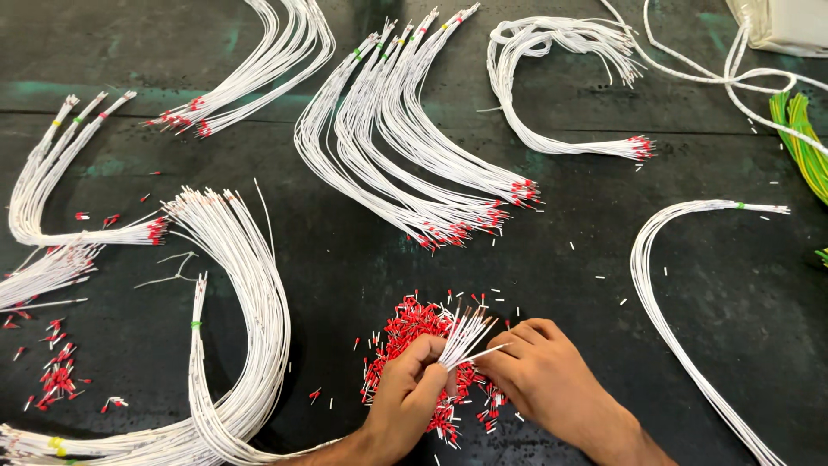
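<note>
At your far left, curved bundles of thin white wires with red-capped ends (52,185) lie on the dark, scuffed desk (345,259), with a scatter of loose red ferrules (56,375) below them and a long sheaf of bare-ended white wires (250,302) sweeping toward you. Your left hand (410,393) is clenched around a small fan of white wires (464,336), stripped tips pointing up and away, right over the heap of red tube ferrules (414,332) near the front edge. Your right hand (539,367) touches that fan, fingers (500,354) pinching at a single wire tip; whether a ferrule is between them I cannot tell. By the look of it, you are capping the ends one at a time, and the next move calls for a steady, square push onto one bare tip. Further right lie more finished bundles (431,173), a green-and-yellow wire bunch (802,142), and a pale box corner (789,26), contents hidden.
</note>
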{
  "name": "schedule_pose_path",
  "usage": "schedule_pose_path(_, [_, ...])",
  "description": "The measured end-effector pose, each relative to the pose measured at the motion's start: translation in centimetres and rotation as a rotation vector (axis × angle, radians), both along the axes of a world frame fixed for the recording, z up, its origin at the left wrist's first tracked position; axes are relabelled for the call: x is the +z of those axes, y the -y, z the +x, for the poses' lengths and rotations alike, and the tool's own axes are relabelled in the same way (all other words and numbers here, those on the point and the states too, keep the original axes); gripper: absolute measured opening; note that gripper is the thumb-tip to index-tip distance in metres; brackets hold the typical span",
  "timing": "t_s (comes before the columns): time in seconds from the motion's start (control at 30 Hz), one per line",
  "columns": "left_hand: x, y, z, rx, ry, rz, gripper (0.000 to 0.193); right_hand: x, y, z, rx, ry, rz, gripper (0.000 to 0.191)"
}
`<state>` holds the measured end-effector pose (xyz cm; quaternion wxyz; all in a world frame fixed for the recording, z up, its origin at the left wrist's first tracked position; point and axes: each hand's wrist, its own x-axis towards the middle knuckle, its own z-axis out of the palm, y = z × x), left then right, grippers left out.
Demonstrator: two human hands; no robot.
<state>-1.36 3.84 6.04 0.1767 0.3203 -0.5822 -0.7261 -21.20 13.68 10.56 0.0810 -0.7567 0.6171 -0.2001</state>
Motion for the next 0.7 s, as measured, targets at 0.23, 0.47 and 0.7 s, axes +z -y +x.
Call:
schedule_pose_path(0.23, [-1.9, -0.2, 0.2, 0.006, -0.237, 0.054, 0.013, 0.2, -0.1, 0.1, -0.061, 0.069, -0.245, 0.021])
schedule_pose_path(0.47, [-0.2, 0.4, 0.4, 0.007, -0.274, 0.351, 0.014, -1.2, 0.0, 0.1, -0.125, 0.150, -0.216, 0.019])
schedule_pose_path(0.7, [2.7, 0.0, 0.4, -0.280, -0.253, 0.028, 0.017, -2.0, 0.1, -0.4, -0.178, 0.348, -0.054, 0.038])
